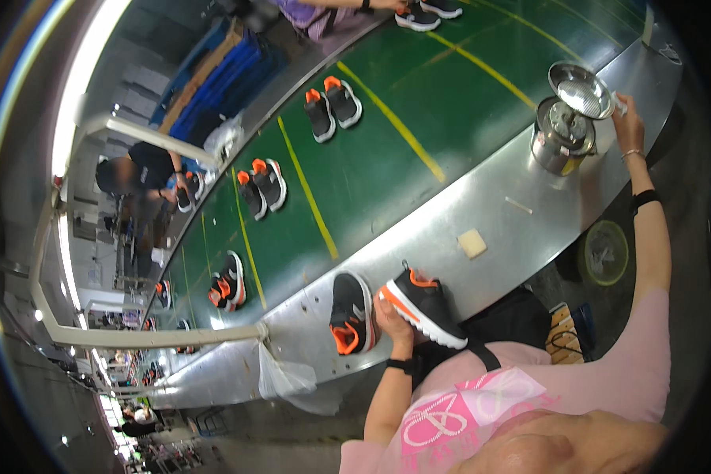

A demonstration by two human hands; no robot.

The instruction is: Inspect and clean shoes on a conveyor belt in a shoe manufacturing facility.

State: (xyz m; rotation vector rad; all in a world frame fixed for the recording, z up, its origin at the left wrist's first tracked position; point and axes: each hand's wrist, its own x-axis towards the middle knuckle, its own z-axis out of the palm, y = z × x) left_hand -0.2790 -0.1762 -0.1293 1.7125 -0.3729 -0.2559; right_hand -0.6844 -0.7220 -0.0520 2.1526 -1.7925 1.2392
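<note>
My left hand [393, 322] is closed around the heel end of a black sneaker [423, 304] with an orange lining and a white sole, tilted at the bench's near edge. Its mate, another black and orange sneaker [351, 311], stands on the bench just left of that hand. Far to the right, my right hand [628, 126] is closed at the rim of a shiny metal lid [581, 88], which is tilted up over a round metal pot [559, 146]. A bit of something white shows at those fingers, too small to name.
A yellowish sponge block [472, 243] and a thin stick [519, 205] lie on the metal bench [419, 237]. Beyond runs a green conveyor belt [395, 95] with yellow lines, carrying pairs of sneakers [332, 108]. A white frame post [158, 337] and plastic bag [284, 371] stand left. Co-workers handle shoes across the belt.
</note>
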